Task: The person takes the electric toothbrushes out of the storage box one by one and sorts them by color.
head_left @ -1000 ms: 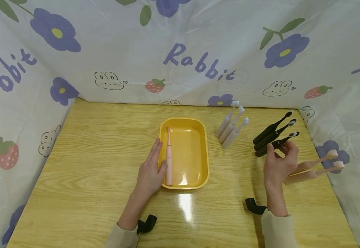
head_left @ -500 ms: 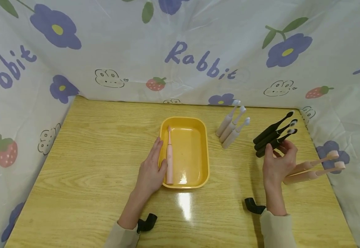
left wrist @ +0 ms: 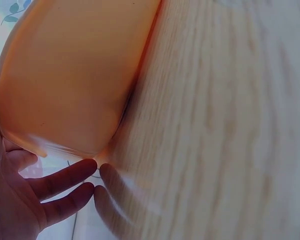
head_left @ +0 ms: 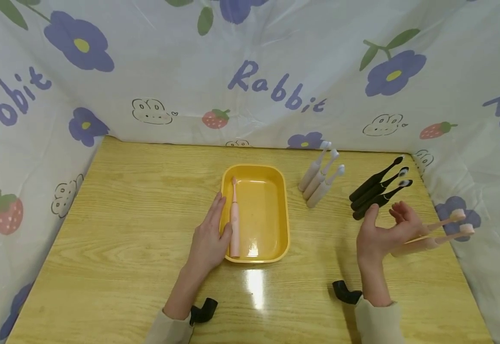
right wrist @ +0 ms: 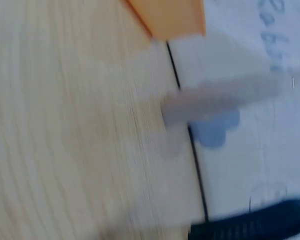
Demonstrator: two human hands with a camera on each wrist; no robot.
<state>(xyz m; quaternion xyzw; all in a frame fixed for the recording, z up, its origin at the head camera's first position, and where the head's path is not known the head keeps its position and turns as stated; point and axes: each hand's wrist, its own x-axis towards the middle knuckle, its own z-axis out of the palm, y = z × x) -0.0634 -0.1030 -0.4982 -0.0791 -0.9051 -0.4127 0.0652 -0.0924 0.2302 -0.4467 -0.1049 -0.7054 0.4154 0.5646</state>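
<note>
My left hand (head_left: 209, 239) holds the left wall of a yellow tray (head_left: 287, 215), its thumb over the rim. In the left wrist view its other fingers (left wrist: 65, 180) lie along the tray's outer wall (left wrist: 75, 75). One pink electric toothbrush (head_left: 234, 224) lies in the tray. My right hand (head_left: 383, 234) has its fingers spread and holds nothing, beside three black electric toothbrushes (head_left: 372, 187) standing in a row. Its thumb overlaps the nearest one; contact cannot be told. Behind that hand stand two pink electric toothbrushes (head_left: 422, 246), partly hidden.
Three white electric toothbrushes (head_left: 317, 177) stand between the tray and the black ones. The wooden table (head_left: 138, 205) is bordered by a patterned cloth (head_left: 181, 71) at the back and sides. The right wrist view is blurred, with a black toothbrush handle (right wrist: 250, 222) at its lower right.
My right hand has let go of the nearest black toothbrush, which stands in the row, and has drawn back slightly toward me with its fingers spread. The left hand and tray stay put.
</note>
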